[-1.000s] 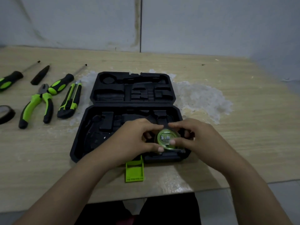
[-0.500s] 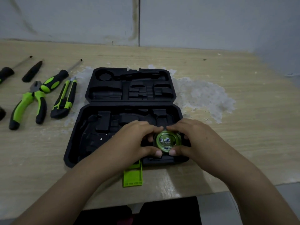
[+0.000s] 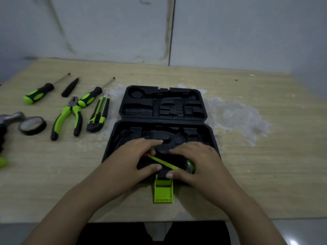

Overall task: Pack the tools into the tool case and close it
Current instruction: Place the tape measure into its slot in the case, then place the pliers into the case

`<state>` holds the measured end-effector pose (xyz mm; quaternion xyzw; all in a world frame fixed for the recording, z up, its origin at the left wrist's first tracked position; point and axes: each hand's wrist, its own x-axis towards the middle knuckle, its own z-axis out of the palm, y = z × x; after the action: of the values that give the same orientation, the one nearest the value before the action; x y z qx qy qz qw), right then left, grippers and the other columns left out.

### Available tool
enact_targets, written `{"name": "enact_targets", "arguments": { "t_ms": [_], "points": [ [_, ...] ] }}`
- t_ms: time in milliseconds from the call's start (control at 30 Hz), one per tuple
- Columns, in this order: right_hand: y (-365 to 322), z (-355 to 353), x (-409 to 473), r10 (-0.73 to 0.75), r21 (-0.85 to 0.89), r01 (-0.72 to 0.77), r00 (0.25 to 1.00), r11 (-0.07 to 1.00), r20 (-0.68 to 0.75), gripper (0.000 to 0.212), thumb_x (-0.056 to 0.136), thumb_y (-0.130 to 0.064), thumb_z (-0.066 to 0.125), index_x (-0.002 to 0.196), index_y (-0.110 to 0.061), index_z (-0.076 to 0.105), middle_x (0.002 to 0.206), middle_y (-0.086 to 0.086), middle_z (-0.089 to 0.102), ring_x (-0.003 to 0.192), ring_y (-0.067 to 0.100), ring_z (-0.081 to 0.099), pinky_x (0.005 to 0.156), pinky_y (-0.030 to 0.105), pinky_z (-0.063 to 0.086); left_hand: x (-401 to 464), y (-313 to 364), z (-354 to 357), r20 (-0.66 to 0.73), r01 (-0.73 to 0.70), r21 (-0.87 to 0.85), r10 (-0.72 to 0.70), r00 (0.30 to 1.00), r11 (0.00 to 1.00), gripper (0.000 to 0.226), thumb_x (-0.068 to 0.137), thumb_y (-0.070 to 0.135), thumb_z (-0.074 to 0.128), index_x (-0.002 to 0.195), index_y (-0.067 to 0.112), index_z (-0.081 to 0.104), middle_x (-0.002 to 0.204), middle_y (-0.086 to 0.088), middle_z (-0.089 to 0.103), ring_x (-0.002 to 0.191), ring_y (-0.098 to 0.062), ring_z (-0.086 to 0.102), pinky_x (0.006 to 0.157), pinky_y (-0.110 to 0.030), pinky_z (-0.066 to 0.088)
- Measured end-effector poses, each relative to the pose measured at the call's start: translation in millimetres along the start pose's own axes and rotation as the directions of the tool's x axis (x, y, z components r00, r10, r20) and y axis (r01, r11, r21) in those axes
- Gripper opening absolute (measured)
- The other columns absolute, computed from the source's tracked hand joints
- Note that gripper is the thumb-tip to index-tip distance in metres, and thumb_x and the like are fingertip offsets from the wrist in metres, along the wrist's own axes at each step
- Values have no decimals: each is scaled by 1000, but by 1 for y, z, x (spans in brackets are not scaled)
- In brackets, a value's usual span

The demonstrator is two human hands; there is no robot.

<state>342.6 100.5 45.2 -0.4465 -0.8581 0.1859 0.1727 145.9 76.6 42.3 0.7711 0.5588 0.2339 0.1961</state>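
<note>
A black tool case (image 3: 116, 138) lies open on the wooden table, its moulded lid (image 3: 200, 105) flat behind the base. Over the base's near edge my right hand (image 3: 198, 160) grips a green tape measure (image 3: 190, 166), mostly covered by my fingers. A yellow-green tape blade (image 3: 162, 162) runs from it leftward to my left hand (image 3: 134, 156), which pinches its end. Left of the case lie a utility knife (image 3: 99, 114), pliers (image 3: 68, 117), two screwdrivers (image 3: 39, 93) (image 3: 92, 98), a black bit holder (image 3: 69, 87), a tape roll (image 3: 32, 125) and a hammer head (image 3: 12, 117).
A green latch (image 3: 163, 190) sticks out from the case's near edge onto the table. White residue (image 3: 235, 117) covers the wood right of the lid. A green object (image 3: 2, 162) shows at the left edge. The wall stands just behind the table.
The tape measure was held face-up between both hands. Now my right hand covers it and the blade is drawn out leftward by my left hand. The camera view has tilted up and shifted left.
</note>
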Motion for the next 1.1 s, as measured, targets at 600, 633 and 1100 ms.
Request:
{"name": "enact_targets", "arguments": {
  "t_ms": [600, 633, 1100],
  "points": [
    [-117, 62, 126, -195, 155, 183, 978, 971, 71, 28, 85, -33, 62, 111, -25, 66, 109, -7, 69, 102, 9, 58, 83, 22, 42, -61, -101, -81, -467, 242, 49, -192, 863, 969, 46, 84, 30, 60, 128, 28, 47, 113, 6, 54, 104, -7, 48, 79, -15, 32],
    [-126, 66, 136, -194, 141, 186, 980, 972, 46, 26, 84, -31, 62, 109, -24, 67, 105, -6, 71, 97, 9, 60, 81, 22, 42, -65, -110, -87, -488, 268, 49, -211, 847, 962, 45, 85, 27, 61, 128, 27, 48, 113, 5, 55, 104, -9, 49, 78, -15, 33],
    [-160, 129, 204, 90, -232, -81, 996, 969, 28, 23, 89, -29, 48, 92, -12, 62, 113, 18, 62, 127, 39, 31, 99, 47, 31, -16, -155, -91, -405, 643, 151, -547, 733, 751, 35, 92, 24, 40, 126, 16, 44, 125, -10, 56, 121, -29, 37, 97, -43, 32]
  ]
}}
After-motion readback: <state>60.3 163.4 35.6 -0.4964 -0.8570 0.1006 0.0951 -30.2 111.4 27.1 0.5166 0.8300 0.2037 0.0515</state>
